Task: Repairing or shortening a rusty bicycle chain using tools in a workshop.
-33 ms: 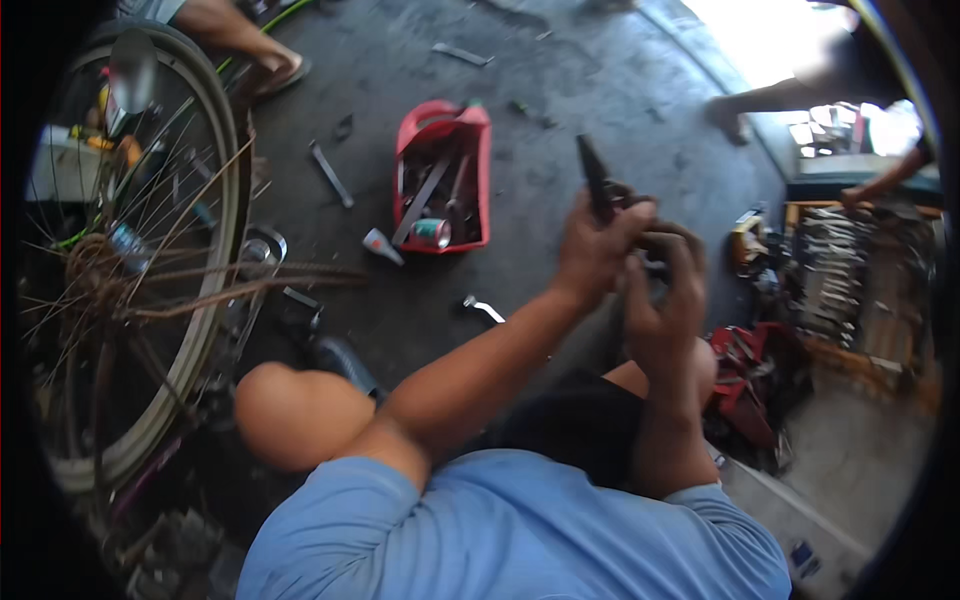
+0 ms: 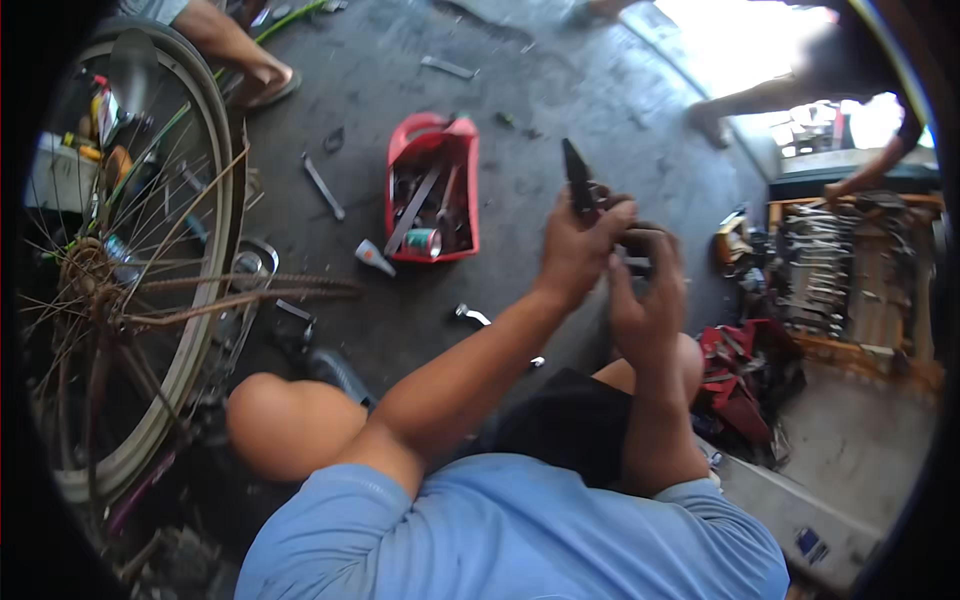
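My left hand (image 2: 573, 255) is closed around a dark tapered tool (image 2: 577, 180), apparently pliers, whose pointed end sticks up past my fingers. A bit of red shows on it near my thumb. Right beside it, my right hand (image 2: 648, 295) has its fingers curled round toward the thumb. Something small and greyish (image 2: 637, 263) shows between those fingers, too hidden to name. The two hands touch or nearly touch at the fingertips, held above the floor in front of my knees.
Left stands a bicycle wheel (image 2: 222, 300) with a rusty chain. A red plastic container (image 2: 473, 215) holds tools and a can. Spanners (image 2: 322, 187) lie on the dark floor. At right are a red bag (image 2: 735, 375) and a wooden tray (image 2: 870, 355) of spanners, with another person's hand (image 2: 835, 192) over it.
The whole view has shifted slightly, so most floor objects appear a little further left. My hands keep nearly the same pose and hold on the dark tool.
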`<state>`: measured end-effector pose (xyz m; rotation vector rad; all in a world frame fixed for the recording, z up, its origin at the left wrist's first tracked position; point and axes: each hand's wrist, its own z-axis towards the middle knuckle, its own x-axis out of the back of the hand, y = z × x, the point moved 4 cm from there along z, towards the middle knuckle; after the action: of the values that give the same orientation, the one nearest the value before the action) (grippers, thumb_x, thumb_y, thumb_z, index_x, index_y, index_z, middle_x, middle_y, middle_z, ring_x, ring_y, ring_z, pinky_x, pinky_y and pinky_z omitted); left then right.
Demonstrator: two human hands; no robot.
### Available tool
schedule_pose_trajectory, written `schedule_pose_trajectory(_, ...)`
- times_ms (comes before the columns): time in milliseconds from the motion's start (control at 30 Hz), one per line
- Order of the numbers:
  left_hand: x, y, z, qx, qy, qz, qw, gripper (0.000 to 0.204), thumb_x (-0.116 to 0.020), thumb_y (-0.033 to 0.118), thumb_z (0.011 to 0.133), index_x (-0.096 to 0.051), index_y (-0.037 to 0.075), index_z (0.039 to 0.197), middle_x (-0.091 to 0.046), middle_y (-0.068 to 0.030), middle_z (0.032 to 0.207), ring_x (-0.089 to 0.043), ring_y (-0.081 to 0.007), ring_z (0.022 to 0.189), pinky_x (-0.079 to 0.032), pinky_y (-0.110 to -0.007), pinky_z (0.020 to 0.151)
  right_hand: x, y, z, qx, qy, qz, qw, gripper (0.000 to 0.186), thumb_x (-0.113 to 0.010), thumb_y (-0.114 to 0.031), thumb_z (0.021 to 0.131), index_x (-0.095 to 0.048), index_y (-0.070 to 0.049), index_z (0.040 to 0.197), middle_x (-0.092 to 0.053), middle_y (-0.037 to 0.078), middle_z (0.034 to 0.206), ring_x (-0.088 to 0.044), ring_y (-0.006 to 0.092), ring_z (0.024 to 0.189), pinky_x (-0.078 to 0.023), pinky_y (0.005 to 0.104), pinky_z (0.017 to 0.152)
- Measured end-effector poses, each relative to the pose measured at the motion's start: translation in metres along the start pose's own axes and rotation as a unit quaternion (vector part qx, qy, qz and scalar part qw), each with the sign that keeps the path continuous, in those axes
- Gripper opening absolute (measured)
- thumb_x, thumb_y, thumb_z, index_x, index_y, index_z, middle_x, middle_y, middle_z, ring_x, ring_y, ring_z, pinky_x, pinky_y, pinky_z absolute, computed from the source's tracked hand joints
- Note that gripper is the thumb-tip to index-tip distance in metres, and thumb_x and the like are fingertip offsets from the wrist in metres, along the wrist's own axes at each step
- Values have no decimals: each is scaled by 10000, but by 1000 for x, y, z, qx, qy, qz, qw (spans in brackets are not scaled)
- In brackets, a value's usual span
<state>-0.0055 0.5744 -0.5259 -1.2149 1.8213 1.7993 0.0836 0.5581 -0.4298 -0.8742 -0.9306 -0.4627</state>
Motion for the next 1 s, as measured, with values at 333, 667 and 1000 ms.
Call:
schedule_pose_trajectory(333, -26, 92, -87, -29, -133, -29, 990, 367, -709, 46, 871, -596, -22, 1213, -697, -145, 1160, -691, -185, 954, -571, -297, 785, 23, -55, -58, -95, -60, 333, 936, 430, -657, -34, 912, -500, -21, 1312, -601, 97, 1184, -631, 172, 1041, -543, 341, 858)
schedule_pose_trajectory(667, -74, 93, -156, -142, -376, -136, 905, 409, -695, 125, 891, -605, 13, 1274, -665, -88, 1130, -650, -147, 1006, -540, -278, 853, 137, -144, -84, 121, -8, -184, 975, 401, -739, 24, 715, -595, -51, 1082, -687, 168, 961, -704, 375, 874, -547, 453, 680)
schedule_pose_trajectory(1000, 47, 106, -97, -179, -90, 52, 978, 598, -865, 347, 804, -606, 74, 1268, -714, -93, 1108, -677, -176, 1060, -566, -322, 845, 82, -102, -21, 103, -122, -257, 953, 356, -699, -2, 712, -622, -74, 1052, -633, 167, 692, -651, 315, 630, -505, 448, 609)
